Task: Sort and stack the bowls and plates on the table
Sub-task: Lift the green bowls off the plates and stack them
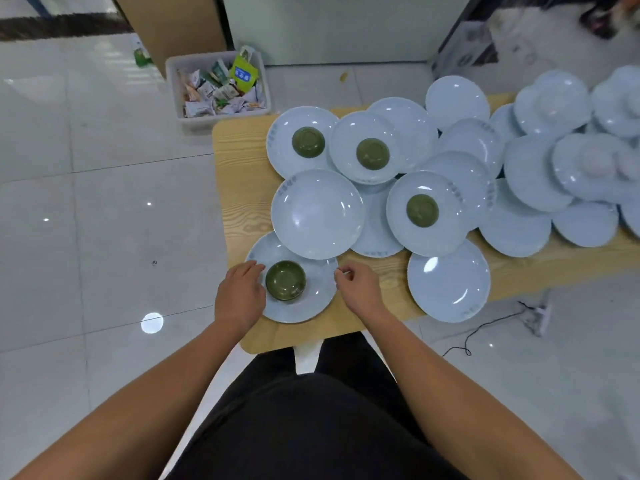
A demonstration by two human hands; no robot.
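Several pale blue plates lie overlapping on a wooden table [239, 174]. The nearest plate [311, 306] carries an upright green bowl [285, 280]. My left hand [240, 294] rests on that plate's left rim, fingers beside the bowl. My right hand [358, 287] touches the plate's right rim with curled fingers. Three more green bowls sit upside down on plates: one at the back left [308, 141], one beside it [372, 153], one in the middle [422, 210]. An empty plate [317, 213] overlaps the nearest plate's far edge.
Another empty plate [449, 280] lies at the front right. More plates with pale upturned bowls [595, 164] crowd the far right. A white bin of wrappers [218, 88] stands on the floor behind the table. A cable and power strip [536, 315] lie on the floor at right.
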